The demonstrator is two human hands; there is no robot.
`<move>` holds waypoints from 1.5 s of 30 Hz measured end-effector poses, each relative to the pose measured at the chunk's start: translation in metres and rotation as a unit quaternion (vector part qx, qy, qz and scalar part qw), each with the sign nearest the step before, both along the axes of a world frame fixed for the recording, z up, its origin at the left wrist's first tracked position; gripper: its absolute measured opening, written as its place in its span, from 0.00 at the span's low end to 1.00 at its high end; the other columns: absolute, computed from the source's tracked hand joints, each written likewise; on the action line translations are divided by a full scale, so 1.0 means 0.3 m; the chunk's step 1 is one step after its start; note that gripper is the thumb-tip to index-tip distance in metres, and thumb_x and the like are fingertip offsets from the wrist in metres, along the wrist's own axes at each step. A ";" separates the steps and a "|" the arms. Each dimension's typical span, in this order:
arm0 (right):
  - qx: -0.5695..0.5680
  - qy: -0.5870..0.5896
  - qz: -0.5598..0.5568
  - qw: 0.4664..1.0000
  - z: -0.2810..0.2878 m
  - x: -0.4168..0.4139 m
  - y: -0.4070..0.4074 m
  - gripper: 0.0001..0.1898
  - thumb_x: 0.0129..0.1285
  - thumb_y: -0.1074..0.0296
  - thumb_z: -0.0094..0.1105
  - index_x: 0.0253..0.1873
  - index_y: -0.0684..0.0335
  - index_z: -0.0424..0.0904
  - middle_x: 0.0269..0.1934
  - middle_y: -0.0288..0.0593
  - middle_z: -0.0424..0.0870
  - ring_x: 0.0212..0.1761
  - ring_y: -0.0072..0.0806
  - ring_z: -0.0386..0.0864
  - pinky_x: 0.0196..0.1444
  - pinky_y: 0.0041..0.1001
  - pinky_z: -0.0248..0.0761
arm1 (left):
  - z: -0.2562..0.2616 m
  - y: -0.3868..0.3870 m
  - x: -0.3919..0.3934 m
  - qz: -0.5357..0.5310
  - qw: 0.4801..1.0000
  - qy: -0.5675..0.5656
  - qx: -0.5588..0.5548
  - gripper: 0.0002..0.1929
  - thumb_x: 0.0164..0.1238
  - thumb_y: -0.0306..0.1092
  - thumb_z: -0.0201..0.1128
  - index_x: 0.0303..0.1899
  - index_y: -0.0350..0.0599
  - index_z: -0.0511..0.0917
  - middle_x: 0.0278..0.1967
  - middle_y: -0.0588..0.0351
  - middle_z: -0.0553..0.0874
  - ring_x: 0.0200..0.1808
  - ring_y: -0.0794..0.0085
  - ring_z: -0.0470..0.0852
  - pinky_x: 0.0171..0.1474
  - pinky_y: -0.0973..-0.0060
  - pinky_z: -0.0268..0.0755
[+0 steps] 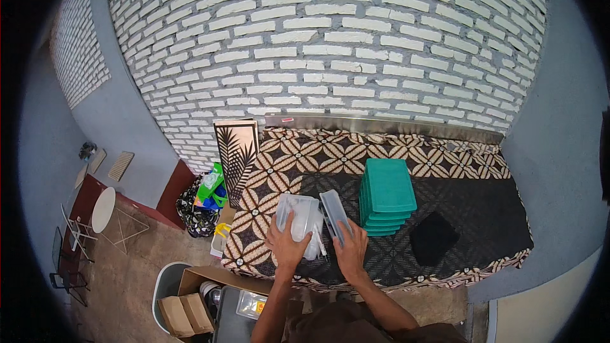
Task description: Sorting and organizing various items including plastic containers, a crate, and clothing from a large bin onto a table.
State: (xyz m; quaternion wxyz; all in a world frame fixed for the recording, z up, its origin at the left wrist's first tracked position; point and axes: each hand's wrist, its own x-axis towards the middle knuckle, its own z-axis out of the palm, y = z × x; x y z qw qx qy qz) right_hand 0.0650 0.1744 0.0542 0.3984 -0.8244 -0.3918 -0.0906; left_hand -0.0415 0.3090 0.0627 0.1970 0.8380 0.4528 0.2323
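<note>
My left hand [289, 247] spans the near end of a clear plastic container [298, 207], thumb and fingers on its sides. Whitish, translucent items show inside and beneath it, but I cannot tell their kind. My right hand [351, 251] grips a narrow, translucent plastic case [335, 205] that is tilted beside the container. Between both hands lies a slim white pen-like object [320, 239]. A stack of teal plastic baskets or trays [388, 186] stands to the right of my right hand. Further right, a folded black cloth [434, 238] lies flat.
A brown, black and cream patterned cloth [271, 183] covers the table against a white brick wall [333, 38]. A palm-leaf panel [236, 152] leans at its left end. Below on the floor are bags [195, 207], a cardboard box [186, 314] and a grey bin [164, 290].
</note>
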 end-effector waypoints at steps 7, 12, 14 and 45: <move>0.114 0.010 -0.003 0.993 0.026 -0.004 0.019 0.27 0.59 0.74 0.67 0.65 0.61 0.73 0.64 0.50 0.70 0.63 0.48 0.64 0.65 0.45 0.61 | -0.103 0.156 -0.106 -0.006 0.961 -0.233 -0.149 0.37 0.64 0.40 0.69 0.73 0.52 0.63 0.68 0.42 0.64 0.68 0.51 0.66 0.69 0.62 0.61; 0.197 0.063 -0.003 0.978 0.037 -0.043 0.040 0.26 0.64 0.73 0.63 0.67 0.61 0.70 0.65 0.52 0.70 0.64 0.45 0.66 0.66 0.43 0.60 | -0.147 0.223 -0.300 -0.057 0.645 -0.578 -0.497 0.27 0.74 0.48 0.57 0.68 0.45 0.66 0.58 0.50 0.78 0.57 0.61 0.79 0.55 0.61 0.75; 0.268 0.368 0.032 0.890 0.028 -0.064 0.076 0.24 0.68 0.72 0.59 0.68 0.64 0.68 0.65 0.52 0.71 0.63 0.42 0.69 0.65 0.38 0.62 | -0.159 0.236 -0.361 -0.067 0.565 -0.606 -0.556 0.27 0.75 0.49 0.56 0.67 0.46 0.67 0.59 0.50 0.78 0.56 0.60 0.80 0.54 0.59 0.77; -0.193 0.386 0.413 0.802 -0.618 -0.789 0.057 0.10 0.73 0.73 0.50 0.52 0.67 0.79 0.42 0.41 0.85 0.40 0.25 0.81 0.45 0.26 0.74 | -1.014 -0.103 -1.129 0.392 0.662 -0.404 -0.495 0.34 0.63 0.34 0.64 0.69 0.40 0.59 0.52 0.48 0.73 0.54 0.61 0.76 0.61 0.63 0.70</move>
